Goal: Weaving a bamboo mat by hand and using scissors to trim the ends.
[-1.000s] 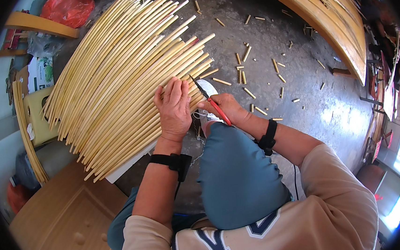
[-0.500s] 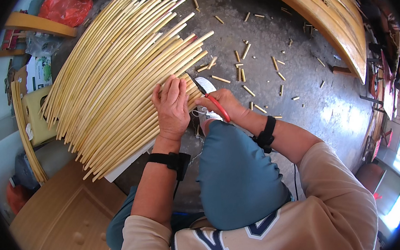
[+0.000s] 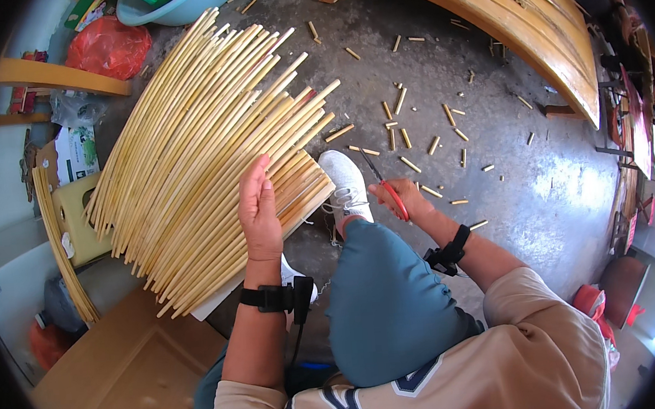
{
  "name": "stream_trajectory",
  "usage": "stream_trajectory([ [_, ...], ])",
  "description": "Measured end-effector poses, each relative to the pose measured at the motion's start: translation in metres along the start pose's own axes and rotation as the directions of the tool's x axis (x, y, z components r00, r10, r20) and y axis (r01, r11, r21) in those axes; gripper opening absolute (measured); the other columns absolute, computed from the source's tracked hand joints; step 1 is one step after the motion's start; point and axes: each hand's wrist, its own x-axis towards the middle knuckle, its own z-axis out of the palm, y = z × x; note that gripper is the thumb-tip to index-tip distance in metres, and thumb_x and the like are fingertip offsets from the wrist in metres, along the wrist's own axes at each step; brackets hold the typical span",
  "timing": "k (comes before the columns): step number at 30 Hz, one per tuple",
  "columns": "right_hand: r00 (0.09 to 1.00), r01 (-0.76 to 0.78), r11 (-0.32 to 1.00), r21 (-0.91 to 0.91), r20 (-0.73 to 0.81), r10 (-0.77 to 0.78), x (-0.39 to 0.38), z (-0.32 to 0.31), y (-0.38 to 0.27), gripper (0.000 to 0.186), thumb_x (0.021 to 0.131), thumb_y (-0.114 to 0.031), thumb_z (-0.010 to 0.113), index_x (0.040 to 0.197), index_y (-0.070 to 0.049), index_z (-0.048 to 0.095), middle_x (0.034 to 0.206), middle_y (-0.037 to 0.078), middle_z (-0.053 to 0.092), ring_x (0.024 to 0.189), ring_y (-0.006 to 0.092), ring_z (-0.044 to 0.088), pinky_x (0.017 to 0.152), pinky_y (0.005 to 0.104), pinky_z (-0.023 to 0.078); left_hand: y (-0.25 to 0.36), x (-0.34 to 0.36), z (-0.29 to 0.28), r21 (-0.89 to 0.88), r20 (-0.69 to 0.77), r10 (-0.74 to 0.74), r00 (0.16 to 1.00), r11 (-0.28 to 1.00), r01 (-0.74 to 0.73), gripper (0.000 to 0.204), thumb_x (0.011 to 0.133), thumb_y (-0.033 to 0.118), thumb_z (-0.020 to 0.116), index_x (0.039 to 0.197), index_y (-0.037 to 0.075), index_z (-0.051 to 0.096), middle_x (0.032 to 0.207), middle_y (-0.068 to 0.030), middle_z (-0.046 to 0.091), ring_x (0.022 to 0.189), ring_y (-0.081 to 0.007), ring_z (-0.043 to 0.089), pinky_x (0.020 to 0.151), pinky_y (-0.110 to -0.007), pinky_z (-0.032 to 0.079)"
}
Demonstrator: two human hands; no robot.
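Observation:
A broad layer of long straw-coloured stalks (image 3: 196,192) lies side by side over a white board (image 3: 219,294), left of my legs. The ends nearest my shoe are level with one another, while those farther off jut out unevenly. My left hand (image 3: 261,217) is turned on its edge over the stalks, fingers stretched up and holding nothing; whether it touches them I cannot tell. To the right of my white shoe (image 3: 345,184), my right hand (image 3: 418,203) grips red-handled scissors (image 3: 393,195). Their dark blades point up and left, apart from the stalks.
Short cut stalk pieces (image 3: 410,165) are scattered over the grey floor (image 3: 527,196). Curved wooden furniture (image 3: 538,42) stands at the upper right. A blue basin (image 3: 189,8) and a red plastic bag (image 3: 109,49) are at the upper left. A brown panel (image 3: 137,373) fills the lower left.
My left hand has turned from lying flat on the stalks to standing on its edge. My right hand has drawn the scissors away from the stalk ends, to the right.

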Motion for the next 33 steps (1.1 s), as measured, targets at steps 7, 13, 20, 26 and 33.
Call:
stream_trajectory([
  [7, 0.983, 0.181, 0.980, -0.082, -0.016, -0.183, 0.005, 0.012, 0.004, 0.051, 0.078, -0.050, 0.060, 0.076, 0.001, 0.059, 0.063, 0.018, 0.057, 0.057, 0.0286, 0.055, 0.060, 0.0376, 0.046, -0.009, 0.000, 0.001, -0.312, -0.103, -0.183, 0.978, 0.939, 0.143, 0.027, 0.092, 0.006, 0.043, 0.117, -0.003, 0.051, 0.118, -0.0130, 0.054, 0.111, -0.0180, 0.049, 0.097, -0.030, 0.037],
  [13, 0.901, 0.415, 0.907, 0.068, -0.168, -0.400, 0.008, 0.021, -0.001, 0.025, 0.076, -0.022, 0.071, 0.077, 0.000, 0.058, 0.063, 0.005, 0.058, 0.058, 0.0086, 0.050, 0.054, 0.0260, 0.043, -0.002, -0.011, 0.001, 0.279, -0.096, 0.214, 0.972, 0.943, -0.181, 0.026, 0.085, 0.000, 0.051, 0.109, 0.004, 0.059, 0.113, -0.0142, 0.056, 0.109, -0.0247, 0.052, 0.094, -0.031, 0.038],
  [20, 0.857, 0.511, 0.844, 0.164, -0.174, -0.485, 0.018, 0.019, 0.001, 0.019, 0.077, -0.018, 0.069, 0.078, -0.003, 0.058, 0.061, 0.001, 0.054, 0.056, 0.0073, 0.047, 0.051, 0.0240, 0.040, -0.014, -0.033, -0.049, 0.826, -0.082, 0.236, 0.968, 0.559, -0.066, 0.042, 0.084, 0.019, 0.052, 0.124, 0.006, 0.048, 0.133, -0.0191, 0.037, 0.127, -0.0378, 0.028, 0.103, -0.049, 0.022],
  [26, 0.886, 0.456, 0.874, 0.165, -0.175, -0.429, 0.009, 0.012, -0.004, 0.021, 0.079, -0.022, 0.067, 0.079, -0.003, 0.058, 0.060, -0.002, 0.052, 0.055, 0.0059, 0.046, 0.050, 0.0217, 0.039, -0.038, -0.060, -0.070, 0.936, -0.201, 0.023, 0.979, 0.299, 0.185, 0.060, 0.088, 0.041, 0.043, 0.137, 0.009, 0.030, 0.142, -0.0200, 0.022, 0.133, -0.0376, 0.014, 0.103, -0.060, 0.007],
  [33, 0.856, 0.515, 0.855, 0.064, -0.094, -0.509, 0.013, 0.030, -0.010, 0.017, 0.078, -0.014, 0.069, 0.079, -0.002, 0.057, 0.064, 0.004, 0.057, 0.060, 0.0099, 0.052, 0.054, 0.0251, 0.043, -0.043, -0.069, -0.071, 0.926, -0.339, -0.072, 0.938, 0.150, 0.346, 0.062, 0.086, 0.037, 0.044, 0.139, 0.010, 0.027, 0.145, -0.0184, 0.018, 0.135, -0.0331, 0.012, 0.104, -0.057, 0.005],
])
